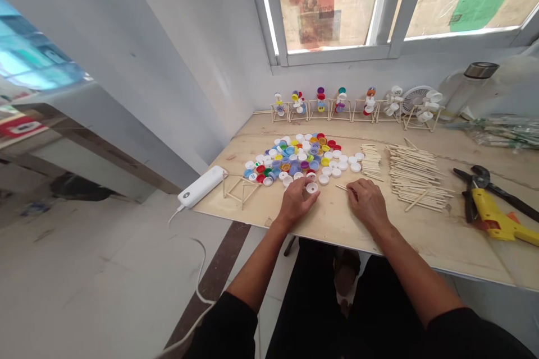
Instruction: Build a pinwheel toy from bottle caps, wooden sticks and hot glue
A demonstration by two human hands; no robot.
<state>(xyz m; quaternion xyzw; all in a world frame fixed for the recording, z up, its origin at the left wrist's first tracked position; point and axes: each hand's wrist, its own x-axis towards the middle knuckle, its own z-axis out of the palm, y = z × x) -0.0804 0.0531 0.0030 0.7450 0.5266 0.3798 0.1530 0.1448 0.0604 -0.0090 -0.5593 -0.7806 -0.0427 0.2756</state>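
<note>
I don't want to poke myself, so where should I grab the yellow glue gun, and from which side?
I'd take the yellow glue gun by its handle, the slim part reaching right. Come from the near right: the gun lies on its side with its handle that way, while its other end and the orange trigger sit closer to the black pliers.

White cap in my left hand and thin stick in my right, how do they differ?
The cap is round; the stick is straight and narrow. The cap is white, the stick pale tan. Your left hand holds the cap, your right hand the stick. Both are small and light-coloured.
</note>
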